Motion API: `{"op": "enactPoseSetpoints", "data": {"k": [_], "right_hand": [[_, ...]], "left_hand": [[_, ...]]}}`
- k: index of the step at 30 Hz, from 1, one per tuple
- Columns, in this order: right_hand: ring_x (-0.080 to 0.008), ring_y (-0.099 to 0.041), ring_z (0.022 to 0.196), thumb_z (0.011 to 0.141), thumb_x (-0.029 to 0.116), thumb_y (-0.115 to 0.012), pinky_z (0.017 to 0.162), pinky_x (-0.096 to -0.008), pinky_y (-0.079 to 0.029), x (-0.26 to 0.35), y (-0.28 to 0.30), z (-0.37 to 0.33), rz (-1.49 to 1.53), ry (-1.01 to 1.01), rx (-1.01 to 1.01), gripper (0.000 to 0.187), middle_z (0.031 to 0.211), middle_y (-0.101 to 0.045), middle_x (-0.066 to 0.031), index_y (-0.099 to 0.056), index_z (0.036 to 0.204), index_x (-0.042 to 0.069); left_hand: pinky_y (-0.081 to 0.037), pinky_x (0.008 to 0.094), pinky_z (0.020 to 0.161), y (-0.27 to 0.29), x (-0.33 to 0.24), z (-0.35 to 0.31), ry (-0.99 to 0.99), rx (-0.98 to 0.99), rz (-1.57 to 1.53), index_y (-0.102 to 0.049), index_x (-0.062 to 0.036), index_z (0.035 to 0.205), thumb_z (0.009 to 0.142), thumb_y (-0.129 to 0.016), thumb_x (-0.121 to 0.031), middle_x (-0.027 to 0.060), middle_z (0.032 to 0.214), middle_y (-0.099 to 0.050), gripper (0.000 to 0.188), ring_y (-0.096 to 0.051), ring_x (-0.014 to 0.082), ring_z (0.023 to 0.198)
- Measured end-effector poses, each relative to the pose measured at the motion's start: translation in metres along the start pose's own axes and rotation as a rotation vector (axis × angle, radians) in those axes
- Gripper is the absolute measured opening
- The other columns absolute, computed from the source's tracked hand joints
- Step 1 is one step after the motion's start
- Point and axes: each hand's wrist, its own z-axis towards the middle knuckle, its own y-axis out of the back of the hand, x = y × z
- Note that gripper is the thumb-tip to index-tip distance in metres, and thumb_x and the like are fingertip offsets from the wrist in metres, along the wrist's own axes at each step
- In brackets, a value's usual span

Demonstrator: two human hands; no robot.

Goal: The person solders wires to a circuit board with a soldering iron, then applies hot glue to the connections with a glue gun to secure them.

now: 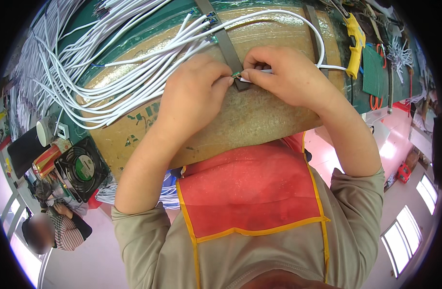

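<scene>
My left hand (194, 91) and my right hand (281, 72) meet fingertip to fingertip over a cardboard-covered board (259, 120). Between them they pinch a tiny green connector piece (236, 74) at the end of a white cable (298, 21), which loops up and round behind my right hand. The pinch sits on the lower end of a dark grey strip (228, 43) that runs diagonally across the board. A bundle of several white cables (134, 58) with small plugs lies along the strip to the left.
A black square fan (81, 167) and a roll of tape (46, 130) sit at the left edge. A yellow glue gun (356, 41) and a green mat (374, 72) lie at the right. Another person (54, 226) is at the lower left.
</scene>
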Motion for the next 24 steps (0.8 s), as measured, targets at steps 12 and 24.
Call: {"op": "enactPoseSetpoints", "data": {"k": [12,24], "right_hand": [[-0.04,-0.064,0.092,0.09,0.025,-0.063,0.079,-0.0463,-0.051,0.0,0.002,0.004,0.037,-0.003,0.011,0.02,0.095,-0.069,-0.017,-0.064,0.095,0.005],[-0.036,-0.066,0.089,0.089,0.016,-0.06,0.075,-0.0462,-0.054,-0.008,-0.008,0.0,-0.233,0.332,-0.161,0.016,0.096,-0.066,-0.0105,-0.066,0.103,0.014]], "left_hand": [[-0.05,0.0465,0.08,0.003,-0.005,0.006,0.174,0.047,-0.073,-0.07,-0.0033,0.087,0.086,-0.064,-0.017,0.0155,0.09,-0.066,0.015,-0.064,0.0372,0.088],[-0.05,0.0462,0.079,0.002,-0.003,0.004,0.148,0.028,-0.069,-0.071,-0.0041,0.089,0.086,-0.067,-0.016,0.015,0.09,-0.066,0.013,-0.063,0.0366,0.089]]}}
